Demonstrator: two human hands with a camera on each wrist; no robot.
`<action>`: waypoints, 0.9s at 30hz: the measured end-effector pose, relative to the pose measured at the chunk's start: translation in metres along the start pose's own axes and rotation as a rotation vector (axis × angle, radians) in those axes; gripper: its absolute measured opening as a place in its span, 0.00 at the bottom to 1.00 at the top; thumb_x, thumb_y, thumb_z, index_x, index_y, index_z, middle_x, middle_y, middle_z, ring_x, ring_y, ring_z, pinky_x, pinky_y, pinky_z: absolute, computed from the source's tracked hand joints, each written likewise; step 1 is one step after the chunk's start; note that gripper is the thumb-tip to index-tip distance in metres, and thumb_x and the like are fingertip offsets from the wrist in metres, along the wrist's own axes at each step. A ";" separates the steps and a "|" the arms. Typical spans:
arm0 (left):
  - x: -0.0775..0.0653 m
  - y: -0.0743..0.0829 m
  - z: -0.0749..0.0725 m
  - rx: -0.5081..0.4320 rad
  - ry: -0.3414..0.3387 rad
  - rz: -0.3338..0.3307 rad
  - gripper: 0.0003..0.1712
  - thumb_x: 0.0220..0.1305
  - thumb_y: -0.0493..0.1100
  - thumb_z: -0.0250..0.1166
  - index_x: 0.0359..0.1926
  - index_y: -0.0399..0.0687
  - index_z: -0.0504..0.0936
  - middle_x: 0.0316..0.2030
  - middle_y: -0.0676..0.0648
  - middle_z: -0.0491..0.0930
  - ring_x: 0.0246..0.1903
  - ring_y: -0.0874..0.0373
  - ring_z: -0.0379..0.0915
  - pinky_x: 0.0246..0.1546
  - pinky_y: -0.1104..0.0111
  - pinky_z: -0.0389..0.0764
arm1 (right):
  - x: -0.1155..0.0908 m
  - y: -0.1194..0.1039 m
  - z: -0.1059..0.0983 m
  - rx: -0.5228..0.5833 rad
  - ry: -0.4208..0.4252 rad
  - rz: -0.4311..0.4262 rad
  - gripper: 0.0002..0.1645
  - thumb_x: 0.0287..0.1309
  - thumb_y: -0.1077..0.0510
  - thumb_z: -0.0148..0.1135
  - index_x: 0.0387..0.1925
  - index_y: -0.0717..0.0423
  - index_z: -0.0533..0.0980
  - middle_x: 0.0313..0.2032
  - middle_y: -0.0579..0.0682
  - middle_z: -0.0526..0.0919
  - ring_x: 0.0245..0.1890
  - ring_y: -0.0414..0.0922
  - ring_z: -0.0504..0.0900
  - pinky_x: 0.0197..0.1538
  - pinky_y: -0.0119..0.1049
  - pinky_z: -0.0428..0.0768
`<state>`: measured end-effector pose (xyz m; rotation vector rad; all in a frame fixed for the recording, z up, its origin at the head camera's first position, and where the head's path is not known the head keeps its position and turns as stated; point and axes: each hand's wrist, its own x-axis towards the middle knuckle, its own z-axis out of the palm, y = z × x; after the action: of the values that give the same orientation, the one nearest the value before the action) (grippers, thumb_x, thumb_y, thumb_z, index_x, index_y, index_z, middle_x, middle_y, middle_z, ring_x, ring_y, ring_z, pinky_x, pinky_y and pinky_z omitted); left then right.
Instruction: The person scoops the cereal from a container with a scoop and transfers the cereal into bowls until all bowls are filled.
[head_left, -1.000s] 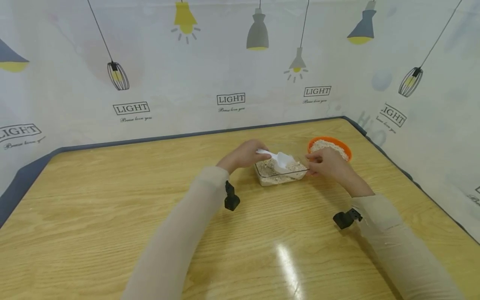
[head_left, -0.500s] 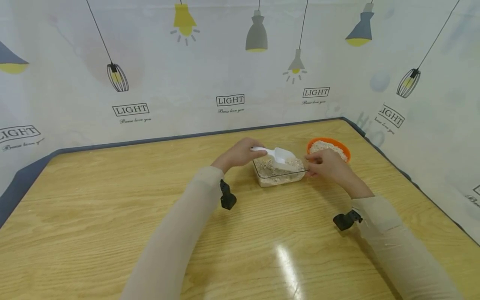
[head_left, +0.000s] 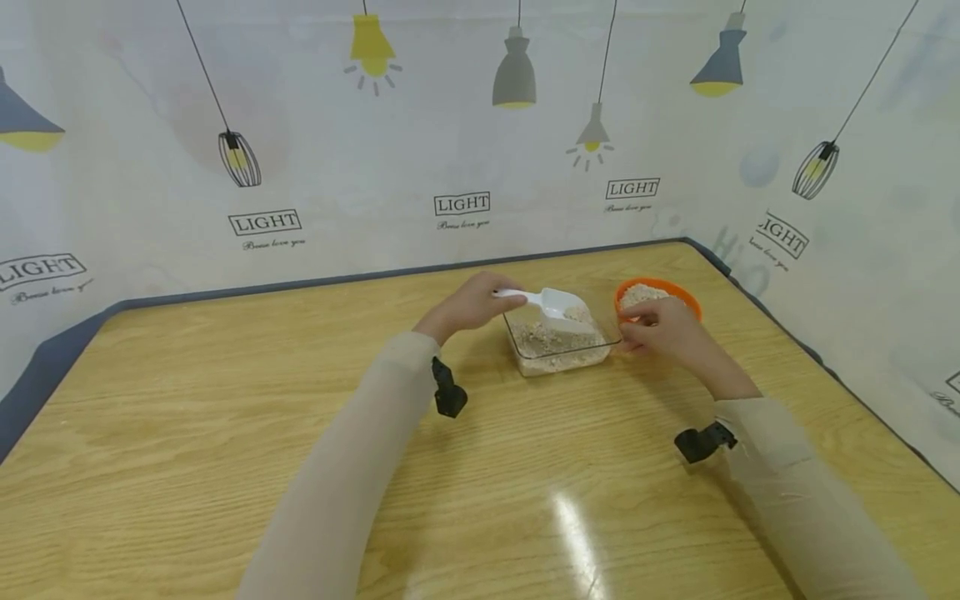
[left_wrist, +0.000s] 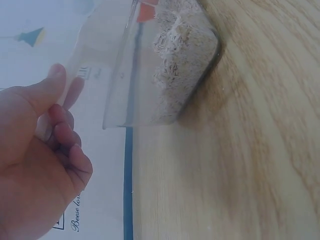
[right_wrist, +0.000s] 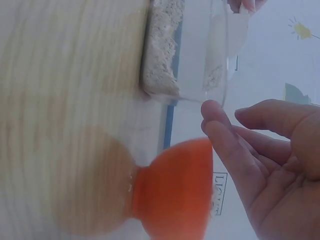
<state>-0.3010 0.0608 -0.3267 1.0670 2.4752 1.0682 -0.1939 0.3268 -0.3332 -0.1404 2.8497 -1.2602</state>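
My left hand (head_left: 472,302) grips the handle of a white plastic scoop (head_left: 553,305), thumb on top and fingers curled below. The scoop's bowl carries some pale flakes like oats and is above the far part of a clear rectangular container (head_left: 562,363). Similar flakes (left_wrist: 185,55) fill the container's lower part in the left wrist view. At the container's right end is my right hand (head_left: 667,335). In the right wrist view its thumb and fingers are apart, holding nothing; the fingertips (right_wrist: 212,109) are at the container's corner, contact unclear.
An orange bowl (head_left: 678,293) with more pale flakes stands right behind the container, close to my right hand and partly hidden by it. The wooden table (head_left: 262,433) meets a printed cloth backdrop (head_left: 337,167) at its far and right edges.
The scoop has risen out of the flakes and shifted left with my left hand, now bearing some flakes. My right hand has drawn slightly right at the container's corner.
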 end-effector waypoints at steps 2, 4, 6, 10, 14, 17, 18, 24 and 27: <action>0.001 0.000 0.000 -0.012 0.002 0.001 0.16 0.68 0.43 0.54 0.48 0.35 0.79 0.40 0.40 0.78 0.35 0.55 0.68 0.41 0.66 0.71 | -0.002 0.000 -0.005 0.011 0.001 0.027 0.22 0.62 0.63 0.54 0.54 0.75 0.69 0.34 0.64 0.81 0.32 0.54 0.83 0.35 0.43 0.81; 0.002 0.000 0.000 -0.016 0.002 -0.001 0.17 0.68 0.43 0.54 0.49 0.35 0.78 0.43 0.41 0.77 0.39 0.55 0.70 0.44 0.65 0.72 | -0.004 0.002 -0.011 -0.014 0.018 0.049 0.22 0.62 0.61 0.54 0.54 0.73 0.70 0.36 0.64 0.81 0.33 0.53 0.82 0.35 0.41 0.80; 0.003 0.001 0.000 -0.016 -0.002 -0.008 0.19 0.68 0.44 0.53 0.52 0.36 0.76 0.48 0.41 0.76 0.46 0.53 0.71 0.49 0.63 0.71 | -0.005 0.004 -0.018 -0.052 0.031 0.060 0.22 0.62 0.60 0.53 0.54 0.71 0.70 0.36 0.63 0.81 0.33 0.53 0.82 0.35 0.40 0.80; 0.007 0.004 0.000 -0.008 -0.005 -0.009 0.21 0.68 0.46 0.53 0.56 0.38 0.74 0.54 0.41 0.73 0.54 0.51 0.68 0.54 0.63 0.68 | -0.008 0.009 -0.033 -0.053 0.037 0.053 0.24 0.62 0.59 0.54 0.55 0.72 0.68 0.33 0.60 0.82 0.31 0.51 0.83 0.34 0.37 0.80; 0.013 0.008 -0.001 -0.036 0.009 0.011 0.20 0.68 0.45 0.53 0.54 0.37 0.75 0.52 0.41 0.74 0.51 0.51 0.70 0.52 0.63 0.70 | -0.008 0.013 -0.046 0.006 0.036 0.061 0.25 0.63 0.60 0.53 0.56 0.74 0.66 0.31 0.59 0.82 0.29 0.48 0.83 0.33 0.33 0.80; 0.017 0.012 -0.001 -0.050 0.024 0.010 0.19 0.68 0.45 0.53 0.53 0.38 0.76 0.52 0.41 0.74 0.52 0.51 0.70 0.53 0.63 0.69 | -0.007 0.018 -0.054 0.031 0.041 0.069 0.25 0.63 0.60 0.53 0.56 0.75 0.65 0.31 0.59 0.82 0.29 0.46 0.83 0.33 0.33 0.81; 0.019 0.013 -0.001 -0.054 0.024 0.004 0.19 0.68 0.45 0.53 0.53 0.38 0.76 0.53 0.41 0.74 0.52 0.51 0.69 0.54 0.62 0.68 | -0.007 0.019 -0.057 0.031 0.041 0.071 0.25 0.63 0.61 0.53 0.56 0.75 0.65 0.32 0.60 0.82 0.28 0.45 0.83 0.33 0.33 0.81; 0.029 0.020 0.005 -0.057 0.046 0.002 0.19 0.68 0.46 0.53 0.53 0.38 0.77 0.53 0.42 0.73 0.53 0.52 0.68 0.55 0.63 0.67 | -0.007 0.030 -0.073 0.018 0.049 0.094 0.25 0.65 0.61 0.50 0.57 0.76 0.64 0.35 0.64 0.82 0.28 0.40 0.83 0.33 0.34 0.81; 0.033 0.024 0.008 -0.056 0.079 0.007 0.19 0.68 0.46 0.53 0.52 0.39 0.77 0.52 0.43 0.74 0.51 0.53 0.69 0.54 0.64 0.68 | -0.006 0.033 -0.080 0.021 0.058 0.118 0.25 0.65 0.61 0.50 0.57 0.77 0.64 0.35 0.63 0.82 0.26 0.37 0.82 0.33 0.33 0.81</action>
<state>-0.3078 0.0997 -0.3129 1.0371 2.4878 1.1963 -0.1953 0.4082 -0.3044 0.0650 2.8434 -1.2912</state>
